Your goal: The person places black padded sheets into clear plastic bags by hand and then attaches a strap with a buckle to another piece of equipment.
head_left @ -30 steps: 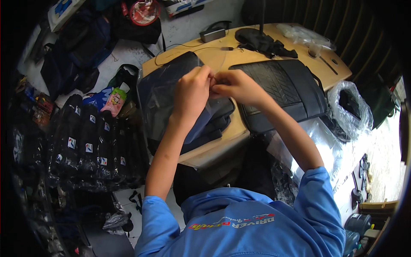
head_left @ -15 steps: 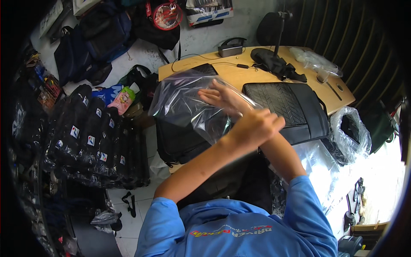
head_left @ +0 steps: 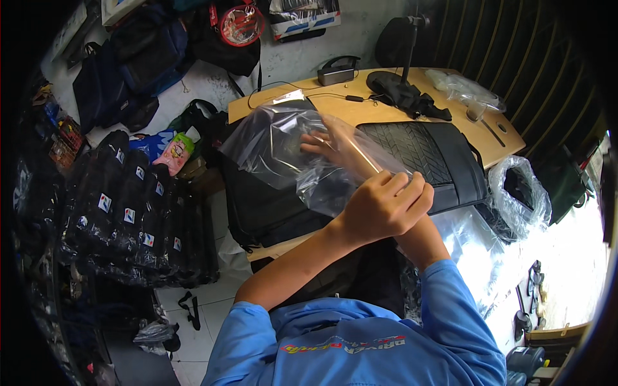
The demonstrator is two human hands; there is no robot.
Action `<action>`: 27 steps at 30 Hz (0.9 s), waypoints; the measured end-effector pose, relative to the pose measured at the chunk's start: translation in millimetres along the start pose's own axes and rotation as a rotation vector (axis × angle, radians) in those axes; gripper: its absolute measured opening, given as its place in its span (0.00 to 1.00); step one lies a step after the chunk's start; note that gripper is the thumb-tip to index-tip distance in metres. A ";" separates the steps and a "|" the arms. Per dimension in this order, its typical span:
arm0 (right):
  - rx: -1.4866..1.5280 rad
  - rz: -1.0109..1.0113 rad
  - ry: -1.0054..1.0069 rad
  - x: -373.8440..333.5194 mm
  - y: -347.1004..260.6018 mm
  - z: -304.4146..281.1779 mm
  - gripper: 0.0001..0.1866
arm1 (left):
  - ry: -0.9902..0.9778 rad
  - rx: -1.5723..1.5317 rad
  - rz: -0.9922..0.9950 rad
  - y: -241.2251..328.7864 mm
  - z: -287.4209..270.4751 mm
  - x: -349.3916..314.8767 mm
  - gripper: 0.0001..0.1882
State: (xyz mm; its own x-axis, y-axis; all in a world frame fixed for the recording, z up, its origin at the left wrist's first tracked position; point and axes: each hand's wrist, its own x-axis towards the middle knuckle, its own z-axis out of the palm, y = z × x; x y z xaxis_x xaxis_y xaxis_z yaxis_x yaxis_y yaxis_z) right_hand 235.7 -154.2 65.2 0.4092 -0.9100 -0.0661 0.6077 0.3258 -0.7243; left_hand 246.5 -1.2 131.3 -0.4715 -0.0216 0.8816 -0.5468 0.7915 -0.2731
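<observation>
- At the far left, dark film-wrapped bundles (head_left: 106,206) stand stacked, apart from both hands.
- A black bag (head_left: 267,212) lies at the left front corner of the wooden table (head_left: 351,110), close to its edge. A forearm or trailing film catching it could drag it over that edge.
- Above it hangs the clear plastic bag (head_left: 273,138), loose and creased, drawn around the right hand and part of that forearm. Thin film like this could split if pulled hard against a knuckle, and its folds could cling together.
- The right hand (head_left: 331,145) is inside the plastic, fingers loosely spread; they seem to grip nothing. A fingertip pushed into a corner could poke through.
- The left hand (head_left: 389,202) crosses over the right forearm, fingers curled, apparently pinching the film's edge between thumb and fingers; the exact contact is too small to tell. A weak pinch could let the slippery edge slide free, and crossed arms could hamper each other.
- Just right, a black backpack (head_left: 418,154) with a patterned panel lies on the table; a swinging elbow could bump it.
- Farther right, a clear cup (head_left: 475,112) could tip if that backpack were shoved towards it.
</observation>
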 end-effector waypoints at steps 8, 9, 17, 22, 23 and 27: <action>0.189 0.091 0.093 7.2 -18.6 2.7 0.26 | 0.009 -0.025 0.008 -0.4 0.2 0.8 0.11; 0.073 -0.034 0.231 7.7 -18.3 4.6 0.25 | 0.015 -0.031 0.021 0.9 1.0 2.9 0.10; -0.331 -0.051 0.127 24.6 -20.6 0.8 0.30 | 0.014 -0.099 0.051 17.6 -4.6 1.0 0.10; -0.994 -0.052 0.070 19.6 -31.1 -21.0 0.21 | -0.032 -0.076 -0.008 2.9 -3.7 -4.9 0.11; -1.559 -0.678 0.178 10.0 -15.9 -25.7 0.13 | -0.057 -0.052 -0.044 -3.0 -6.1 -5.7 0.10; -1.907 -1.106 -0.112 -49.8 -9.7 -41.4 0.11 | -0.059 0.055 -0.168 -33.8 -6.4 -14.2 0.10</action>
State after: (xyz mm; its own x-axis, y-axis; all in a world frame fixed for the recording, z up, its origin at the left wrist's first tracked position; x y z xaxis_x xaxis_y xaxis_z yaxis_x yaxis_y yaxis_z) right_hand 181.3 -122.7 47.2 0.5391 -0.4633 0.7034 -0.6101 -0.7905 -0.0530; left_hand 276.1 -23.7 130.5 -0.4094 -0.1879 0.8928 -0.6578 0.7388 -0.1462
